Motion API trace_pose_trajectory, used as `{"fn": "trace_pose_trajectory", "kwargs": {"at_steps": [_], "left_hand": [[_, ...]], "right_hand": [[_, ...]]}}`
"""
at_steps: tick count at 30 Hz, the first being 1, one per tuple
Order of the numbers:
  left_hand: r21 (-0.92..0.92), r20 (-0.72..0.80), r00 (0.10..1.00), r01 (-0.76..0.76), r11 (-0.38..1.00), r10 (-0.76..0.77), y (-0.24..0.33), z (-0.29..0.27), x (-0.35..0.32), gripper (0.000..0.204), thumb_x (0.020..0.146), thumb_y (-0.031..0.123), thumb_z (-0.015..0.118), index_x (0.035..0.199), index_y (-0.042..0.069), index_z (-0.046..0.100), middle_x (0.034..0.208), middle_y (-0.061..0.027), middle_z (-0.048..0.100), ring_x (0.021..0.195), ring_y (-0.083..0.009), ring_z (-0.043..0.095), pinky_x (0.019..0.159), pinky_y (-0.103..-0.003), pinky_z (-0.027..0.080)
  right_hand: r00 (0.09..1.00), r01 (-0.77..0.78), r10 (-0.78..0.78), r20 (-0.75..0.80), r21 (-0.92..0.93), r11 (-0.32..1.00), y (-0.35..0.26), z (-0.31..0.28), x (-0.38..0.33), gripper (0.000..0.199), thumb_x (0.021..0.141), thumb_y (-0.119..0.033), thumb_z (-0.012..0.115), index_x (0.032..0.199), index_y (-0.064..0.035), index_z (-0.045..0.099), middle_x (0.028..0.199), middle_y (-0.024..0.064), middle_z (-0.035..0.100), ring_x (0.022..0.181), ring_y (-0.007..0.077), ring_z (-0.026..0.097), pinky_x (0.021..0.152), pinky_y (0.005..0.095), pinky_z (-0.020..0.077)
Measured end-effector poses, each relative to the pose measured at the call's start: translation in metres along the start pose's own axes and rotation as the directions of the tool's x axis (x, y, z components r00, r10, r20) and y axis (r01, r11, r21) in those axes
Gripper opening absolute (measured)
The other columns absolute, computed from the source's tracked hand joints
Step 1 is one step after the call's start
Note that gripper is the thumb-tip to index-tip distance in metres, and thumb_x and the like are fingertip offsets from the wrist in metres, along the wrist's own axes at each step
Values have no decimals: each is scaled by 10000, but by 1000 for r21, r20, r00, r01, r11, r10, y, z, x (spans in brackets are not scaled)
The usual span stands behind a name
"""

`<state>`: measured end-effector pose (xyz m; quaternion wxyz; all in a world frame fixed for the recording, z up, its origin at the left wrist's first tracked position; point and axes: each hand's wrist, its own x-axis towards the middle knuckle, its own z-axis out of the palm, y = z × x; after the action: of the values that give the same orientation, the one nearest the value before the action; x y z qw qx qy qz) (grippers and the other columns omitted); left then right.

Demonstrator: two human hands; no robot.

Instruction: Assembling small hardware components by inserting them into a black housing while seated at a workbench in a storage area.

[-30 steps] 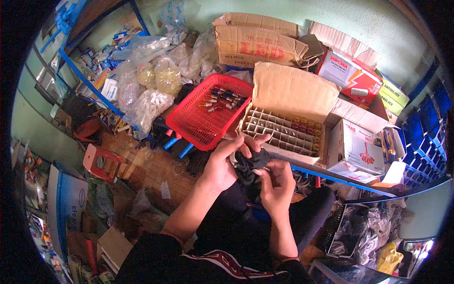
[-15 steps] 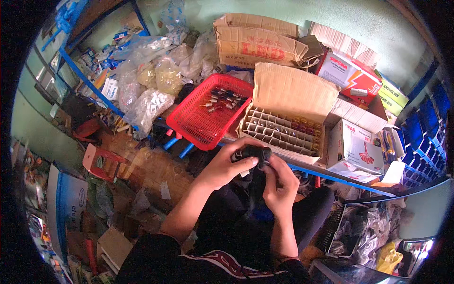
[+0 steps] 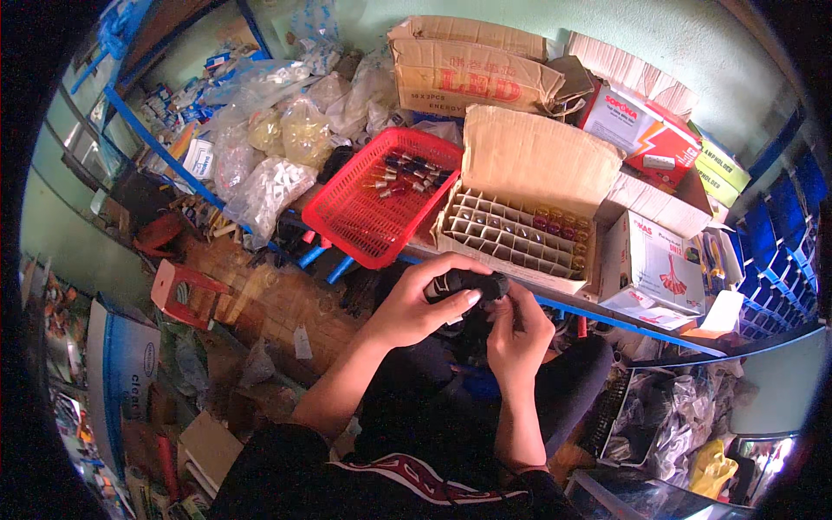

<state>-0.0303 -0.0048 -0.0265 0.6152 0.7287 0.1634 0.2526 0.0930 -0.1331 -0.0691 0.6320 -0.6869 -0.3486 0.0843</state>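
Since the earlier frames both hands have dropped a little nearer the body, and the small black object (image 3: 464,282) has turned to lie crosswise between them instead of hanging down. The left hand (image 3: 420,303) now wraps over its top, fingers curled and thumb along the near side, a narrow grip closed on it. The right hand (image 3: 518,334) meets it from the right, fingertips pinching the object's right end; that grip is closed on the same piece. What the object is cannot be told; it is dark and partly hidden by the fingers.

It is held above the lap, just near of the blue-edged worktop (image 3: 607,314). Directly far of the hands sits an open cardboard box with a divider grid (image 3: 511,234), a few cells at its right filled with small round items. To its left lies a red plastic basket (image 3: 364,217) with some small parts at its far end. Clear plastic bags (image 3: 269,186) pile up further left, and printed cartons (image 3: 650,260) stand to the right.
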Motion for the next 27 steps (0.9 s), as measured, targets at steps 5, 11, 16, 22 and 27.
{"fn": "trace_pose_trajectory", "kwargs": {"at_steps": [5, 11, 16, 22, 27], "left_hand": [[-35, 17, 999, 29, 999, -28, 4, 4, -2, 316, 981, 140, 744, 1270, 29, 682, 1024, -3, 679, 767, -45, 618, 658, -222, 497], [10, 32, 999, 19, 1000, -19, 10, 3, -1, 311, 980, 145, 750, 1257, 22, 681, 1004, -17, 695, 790, -58, 644, 683, -239, 529], [52, -35, 999, 20, 998, -19, 8, -1, 1, 318, 945, 132, 759, 1230, 13, 686, 1130, -63, 714, 1019, -127, 663, 905, -302, 536], [29, -103, 994, 44, 999, -41, 4, 0, -1, 335, 935, 168, 759, 1219, 7, 687, 1147, -64, 715, 1103, -153, 648, 1005, -333, 495], [7, -88, 996, 26, 1000, -25, 1, 2, -1, 309, 959, 157, 755, 1223, 19, 674, 1038, -17, 678, 965, -92, 600, 861, -281, 479]], "right_hand": [[999, 52, -53, -15, -54, 997, -12, -2, 5, 93, 998, -59, 667, 991, 29, 697, 827, 206, 693, 722, 318, 692, 702, 363, 536], [991, 13, 4, 131, -126, 992, -3, -9, 5, 297, 1115, -184, 556, 944, 45, 638, 732, 81, 651, 676, 98, 553, 631, 284, 456], [989, -34, 34, 142, -1, 999, -6, -2, 3, 232, 1096, -150, 598, 981, 45, 649, 803, 44, 677, 732, 83, 590, 665, 259, 473], [997, -17, -4, 78, 264, 965, -6, 4, 2, 142, 1006, -27, 693, 1131, 40, 698, 926, 117, 745, 821, 144, 706, 793, 296, 559], [989, -143, 117, 89, 388, 911, -6, 6, -1, 140, 1029, -64, 688, 1128, 34, 700, 912, 89, 739, 796, 116, 674, 764, 286, 550]]}}
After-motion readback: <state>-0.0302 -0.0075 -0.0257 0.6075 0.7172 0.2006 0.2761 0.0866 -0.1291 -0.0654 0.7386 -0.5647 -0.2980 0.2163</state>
